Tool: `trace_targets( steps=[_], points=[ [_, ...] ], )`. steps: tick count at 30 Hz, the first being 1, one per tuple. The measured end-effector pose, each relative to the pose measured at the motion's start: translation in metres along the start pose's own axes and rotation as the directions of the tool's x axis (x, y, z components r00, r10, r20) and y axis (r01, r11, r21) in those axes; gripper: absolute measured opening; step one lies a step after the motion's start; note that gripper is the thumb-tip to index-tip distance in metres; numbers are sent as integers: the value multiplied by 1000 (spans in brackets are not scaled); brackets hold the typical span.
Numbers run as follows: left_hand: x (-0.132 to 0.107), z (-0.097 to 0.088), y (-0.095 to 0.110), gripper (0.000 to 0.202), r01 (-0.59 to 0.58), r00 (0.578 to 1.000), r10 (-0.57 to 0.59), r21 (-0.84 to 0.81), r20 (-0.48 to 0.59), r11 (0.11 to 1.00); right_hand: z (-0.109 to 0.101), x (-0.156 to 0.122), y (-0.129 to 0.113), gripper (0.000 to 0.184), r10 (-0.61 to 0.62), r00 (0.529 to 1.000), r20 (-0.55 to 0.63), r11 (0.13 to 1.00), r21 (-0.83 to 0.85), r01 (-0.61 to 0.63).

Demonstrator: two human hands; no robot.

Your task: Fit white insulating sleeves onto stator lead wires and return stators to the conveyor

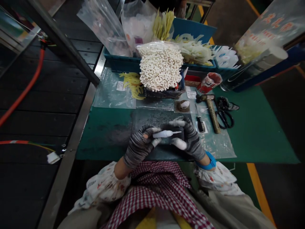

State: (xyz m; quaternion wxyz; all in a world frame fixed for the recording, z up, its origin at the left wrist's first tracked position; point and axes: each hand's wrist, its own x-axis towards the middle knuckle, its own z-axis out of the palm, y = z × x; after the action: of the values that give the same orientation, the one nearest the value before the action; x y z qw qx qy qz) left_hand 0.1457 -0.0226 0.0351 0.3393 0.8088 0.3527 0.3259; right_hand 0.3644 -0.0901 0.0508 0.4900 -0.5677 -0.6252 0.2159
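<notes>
Both my hands wear grey striped gloves with white fingertips, above a dark mat (152,117) at the front of the green table. My left hand (140,143) pinches a small white glue bottle (163,134) by its rear end. The bottle lies nearly level, its thin nozzle pointing right. My right hand (190,140) is curved around the nozzle side, thumb and fingers apart, with a gap between them and the nozzle. Some of its fingers are hidden behind the hand. Just behind the mat is a small brown pad with a white piece (183,105) on it.
A bundle of thin white sticks (160,66) stands at the back centre, before teal bins (122,63) of plastic pieces. To the right lie a hammer (211,113), black scissors (224,117) and a black-handled screwdriver (200,124), near a red can (209,83). A metal rail edges the left side.
</notes>
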Motion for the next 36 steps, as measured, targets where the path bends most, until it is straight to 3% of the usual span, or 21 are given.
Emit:
trace_targets(
  steps=[2,4,7,10,13,15,18,22,24,27,32,34,36],
  points=[
    [0,-1,0,27,-9,1000,9,1,3,1000,0,0,0,25,-12,1000,12,1000,-9,12],
    [1,-1,0,26,-8,1000,8,27,1,1000,-1,1,0,9,-6,1000,-3,999,-54,6],
    [1,-3,0,27,8,1000,-8,51,1,999,-1,3,1,21,2,1000,-16,999,-54,-3],
    [1,-4,-1,27,-7,1000,7,57,2,998,0,4,3,26,-63,998,31,998,-10,63],
    [1,-6,-2,27,-19,1000,19,87,1,996,2,4,6,10,-95,995,1,995,5,95],
    [1,-7,-2,29,-16,1000,15,105,3,994,2,5,5,18,-65,997,-34,997,36,66],
    [2,-7,-2,28,-47,999,48,114,-7,992,0,6,3,30,-63,998,17,996,56,62],
    [-1,-5,0,24,-124,991,130,132,-44,983,1,6,5,16,-108,991,81,994,35,105],
    [-2,-3,2,22,-149,983,165,190,-76,971,6,4,9,11,-88,995,47,996,6,88],
    [-1,-2,6,21,-194,953,262,355,-154,914,19,0,15,9,-31,995,-95,999,-11,30],
    [6,-10,13,19,-252,882,420,539,-214,804,45,6,13,17,151,961,-230,986,98,-132],
    [11,-19,14,20,-258,889,416,540,-192,801,51,13,10,18,190,957,-221,975,153,-158],
    [23,-35,12,20,-211,927,326,462,-184,861,53,20,8,24,156,970,-186,969,221,-113]
  ],
)
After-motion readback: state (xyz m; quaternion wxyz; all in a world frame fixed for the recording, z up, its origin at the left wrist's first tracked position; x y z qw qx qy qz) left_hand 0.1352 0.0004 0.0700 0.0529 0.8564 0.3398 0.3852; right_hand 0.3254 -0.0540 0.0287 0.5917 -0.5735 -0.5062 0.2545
